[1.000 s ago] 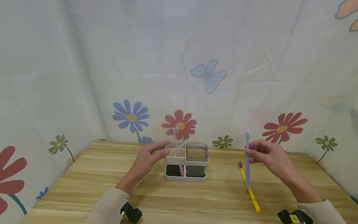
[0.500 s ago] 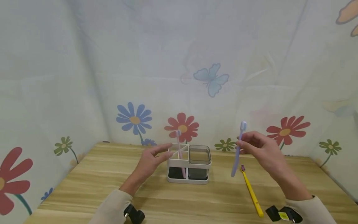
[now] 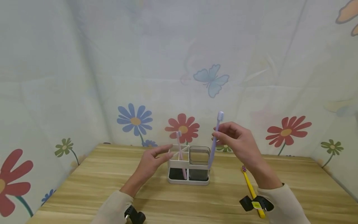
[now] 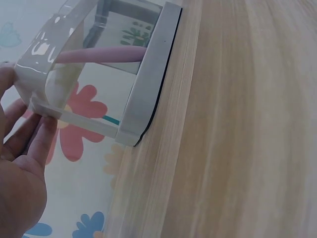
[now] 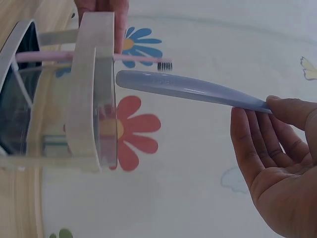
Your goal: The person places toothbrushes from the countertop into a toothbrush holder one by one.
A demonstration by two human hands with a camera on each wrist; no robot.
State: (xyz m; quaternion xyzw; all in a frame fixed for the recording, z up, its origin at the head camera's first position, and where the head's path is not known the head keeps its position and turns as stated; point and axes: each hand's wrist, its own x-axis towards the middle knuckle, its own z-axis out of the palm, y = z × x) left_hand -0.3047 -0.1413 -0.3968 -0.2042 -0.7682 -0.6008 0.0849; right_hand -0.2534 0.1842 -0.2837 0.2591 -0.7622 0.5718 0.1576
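A white toothbrush holder (image 3: 179,164) with a divided rack stands on the table, a clear smoky cup (image 3: 199,155) in its right side. A pink toothbrush (image 3: 180,152) leans upright in the divided part. My left hand (image 3: 152,160) holds the rack's left side between thumb and fingers; in the left wrist view its fingertips (image 4: 47,121) touch the corner. My right hand (image 3: 237,140) pinches a lavender toothbrush (image 3: 213,146) near its bristle head, which points up. In the right wrist view, the handle's lower end (image 5: 126,79) is just above the holder, apart from it.
On the wooden table (image 3: 156,202), a yellow toothbrush (image 3: 250,186) lies to the right, partly hidden by the right wrist's camera. Behind the table hangs a pale curtain (image 3: 156,77) printed with flowers and a butterfly.
My right hand has carried the lavender toothbrush leftward from above the yellow toothbrush to the holder's cup side, its handle tilting. My left hand stays at the holder.
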